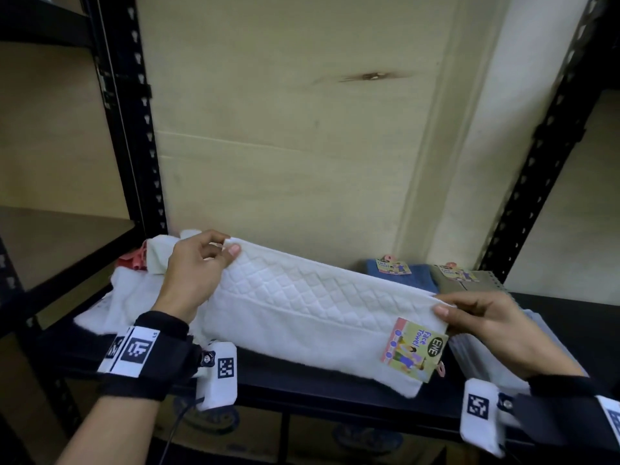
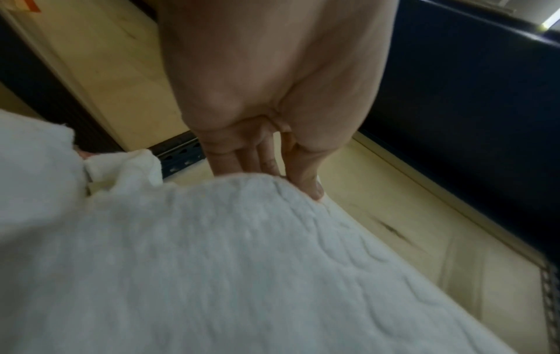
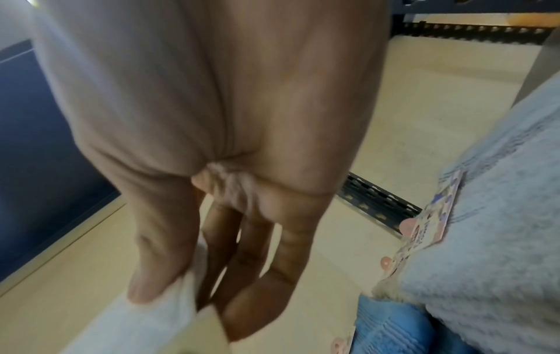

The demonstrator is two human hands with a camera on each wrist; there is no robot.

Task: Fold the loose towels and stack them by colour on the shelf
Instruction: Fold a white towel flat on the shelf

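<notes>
A white quilted face towel (image 1: 302, 307) is stretched between my two hands above the black shelf (image 1: 302, 380), and a printed label (image 1: 414, 349) hangs at its right end. My left hand (image 1: 201, 263) pinches its upper left corner between thumb and fingers. My right hand (image 1: 486, 317) pinches the upper right corner. In the left wrist view the fingers (image 2: 242, 155) reach behind the white towel (image 2: 212, 263) edge. The right wrist view has my thumb (image 3: 157, 258) pressed on the white towel (image 3: 145, 321) corner.
Loose white cloth (image 1: 131, 297) and a pink towel (image 1: 134, 260) lie heaped at the shelf's left. A folded blue towel (image 1: 416, 276) and a folded grey-beige towel (image 1: 469, 280) sit at the back right. A pale folded towel (image 1: 486, 357) lies under my right hand. Black uprights (image 1: 134, 129) flank the bay.
</notes>
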